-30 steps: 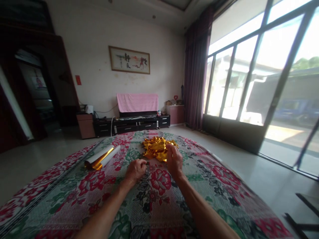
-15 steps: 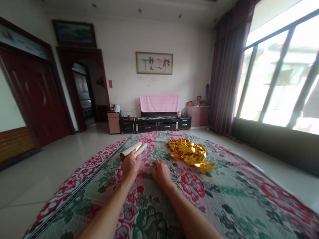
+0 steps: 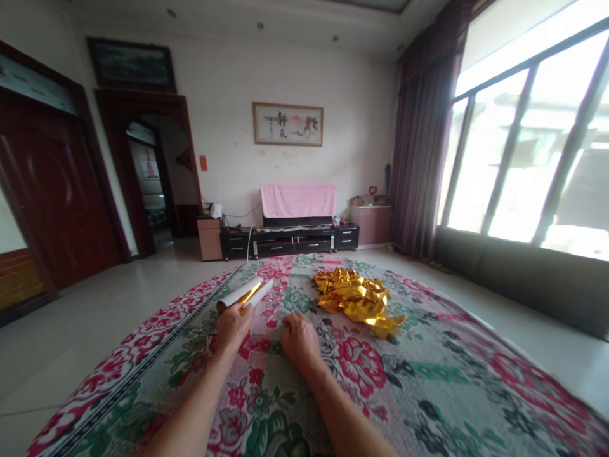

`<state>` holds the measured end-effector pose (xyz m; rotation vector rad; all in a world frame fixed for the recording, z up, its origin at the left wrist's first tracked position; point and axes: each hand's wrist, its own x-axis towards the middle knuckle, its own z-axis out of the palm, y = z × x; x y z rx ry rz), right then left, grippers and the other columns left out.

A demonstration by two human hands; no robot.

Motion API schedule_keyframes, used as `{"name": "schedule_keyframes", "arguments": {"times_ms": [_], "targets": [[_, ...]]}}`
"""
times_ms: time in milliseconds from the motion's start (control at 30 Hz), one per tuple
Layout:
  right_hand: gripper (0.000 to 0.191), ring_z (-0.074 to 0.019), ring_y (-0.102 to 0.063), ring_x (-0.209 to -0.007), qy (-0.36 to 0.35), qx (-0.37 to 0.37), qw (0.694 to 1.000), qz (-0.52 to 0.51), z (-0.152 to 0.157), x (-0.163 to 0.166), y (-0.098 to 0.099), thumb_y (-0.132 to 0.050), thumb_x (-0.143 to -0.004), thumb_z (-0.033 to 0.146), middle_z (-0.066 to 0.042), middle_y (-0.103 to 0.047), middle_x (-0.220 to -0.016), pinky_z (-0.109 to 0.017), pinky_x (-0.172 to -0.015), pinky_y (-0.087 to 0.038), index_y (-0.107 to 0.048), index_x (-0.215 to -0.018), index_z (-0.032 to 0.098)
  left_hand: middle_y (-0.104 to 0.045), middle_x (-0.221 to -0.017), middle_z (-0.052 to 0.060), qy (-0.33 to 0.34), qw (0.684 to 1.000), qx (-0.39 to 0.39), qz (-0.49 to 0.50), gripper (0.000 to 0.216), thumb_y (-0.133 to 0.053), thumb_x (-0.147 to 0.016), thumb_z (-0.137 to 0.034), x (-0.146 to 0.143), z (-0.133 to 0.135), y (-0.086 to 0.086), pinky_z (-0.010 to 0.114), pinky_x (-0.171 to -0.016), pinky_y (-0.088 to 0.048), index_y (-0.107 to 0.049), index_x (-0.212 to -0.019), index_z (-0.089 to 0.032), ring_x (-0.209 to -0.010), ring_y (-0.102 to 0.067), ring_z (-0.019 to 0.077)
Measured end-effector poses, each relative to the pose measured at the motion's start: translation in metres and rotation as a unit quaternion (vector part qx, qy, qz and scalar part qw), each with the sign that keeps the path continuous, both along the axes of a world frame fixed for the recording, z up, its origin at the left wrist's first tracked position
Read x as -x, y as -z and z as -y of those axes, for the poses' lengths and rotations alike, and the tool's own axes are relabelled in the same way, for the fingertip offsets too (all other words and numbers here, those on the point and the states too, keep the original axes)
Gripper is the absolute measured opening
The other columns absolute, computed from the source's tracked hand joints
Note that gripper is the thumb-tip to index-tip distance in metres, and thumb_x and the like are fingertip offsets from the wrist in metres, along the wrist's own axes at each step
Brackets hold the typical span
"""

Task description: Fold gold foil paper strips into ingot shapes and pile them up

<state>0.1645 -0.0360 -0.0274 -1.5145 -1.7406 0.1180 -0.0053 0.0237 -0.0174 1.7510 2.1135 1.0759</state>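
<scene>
Left hand: The left hand (image 3: 234, 327) extends toward 11 o'clock, back up, wrist nearly straight, its fingertips at the near end of a white-and-gold roll (image 3: 250, 294); whether it grasps the roll or merely touches it, one cannot tell.
Left forearm: The bare left forearm (image 3: 200, 387) slants in from 7 o'clock, leaning toward 1.
Right hand: Fingers curled inward and knuckles raised, the right hand (image 3: 301, 337) sits low over the table, pointing toward 11 o'clock; its fingertips are partly hidden, so one cannot tell whether anything is pinched there.
Right forearm: The right forearm (image 3: 340, 400) enters from 5 o'clock and angles toward 11.
Roll: It lies at 10 o'clock from the right hand, slanting toward 1, white along both sides with a bright gold strip between.
Gold foil: A crumpled heap of gold foil (image 3: 352, 295) glitters at 2 o'clock from the right hand, well apart from the roll, one loose piece trailing toward 4.
Tablecloth: A floral tablecloth (image 3: 409, 406) in red, green and black spreads beneath both hands.
Room: A pink cloth (image 3: 299, 200) drapes above a black cabinet (image 3: 311, 245) at 12 o'clock; daylight pours through a window (image 3: 485, 158) at 2.
</scene>
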Motion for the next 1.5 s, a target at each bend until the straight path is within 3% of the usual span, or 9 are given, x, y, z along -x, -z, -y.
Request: {"name": "schedule_keyframes", "arguments": {"times_ms": [267,700,1033,1500], "targets": [[0.028,-0.0158,-0.058,-0.081,0.002,0.007,1.000,-0.011,0.003,0.001,-0.002,-0.042,-0.070,0.006,-0.004,-0.063,-0.082,-0.022,-0.074,-0.040,-0.065,-0.081,0.020,-0.062,-0.051,0.004,0.028,0.999,0.026,0.005,0.030,-0.036,-0.076,-0.033,0.001,0.001,0.000,0.023,-0.049,-0.036,-0.061,-0.065,-0.019,-0.050,-0.056,0.0167],[0.028,-0.0159,-0.058,-0.081,0.019,0.010,1.000,-0.009,0.003,0.003,0.001,-0.044,-0.071,0.006,-0.004,-0.064,-0.081,-0.022,-0.072,-0.040,-0.066,-0.081,0.021,-0.063,-0.055,0.002,-0.003,0.990,0.019,0.141,0.036,-0.047,-0.070,-0.051,0.002,-0.002,0.009,0.025,-0.048,-0.042,-0.062,-0.079,-0.019,-0.049,-0.060,0.0186],[0.026,-0.0168,-0.058,-0.081,0.014,0.019,1.000,-0.010,0.002,0.002,0.001,-0.046,-0.070,0.007,-0.005,-0.063,-0.082,-0.024,-0.073,-0.041,-0.065,-0.080,0.021,-0.067,-0.068,0.004,-0.035,0.999,-0.016,-0.039,0.040,-0.043,-0.074,-0.056,0.002,0.007,0.000,0.027,-0.060,-0.038,-0.063,-0.072,-0.022,-0.068,-0.061,0.0226],[0.031,-0.0169,-0.060,-0.081,0.015,0.010,0.998,-0.062,0.001,0.001,0.001,-0.042,-0.070,0.006,-0.004,-0.064,-0.084,-0.024,-0.074,-0.042,-0.065,-0.084,0.021,-0.062,-0.060,0.002,-0.067,0.985,-0.067,-0.147,0.044,-0.040,-0.077,-0.061,-0.007,0.021,-0.017,0.024,-0.053,-0.028,-0.059,-0.067,-0.022,-0.057,-0.054,0.0176]]}}
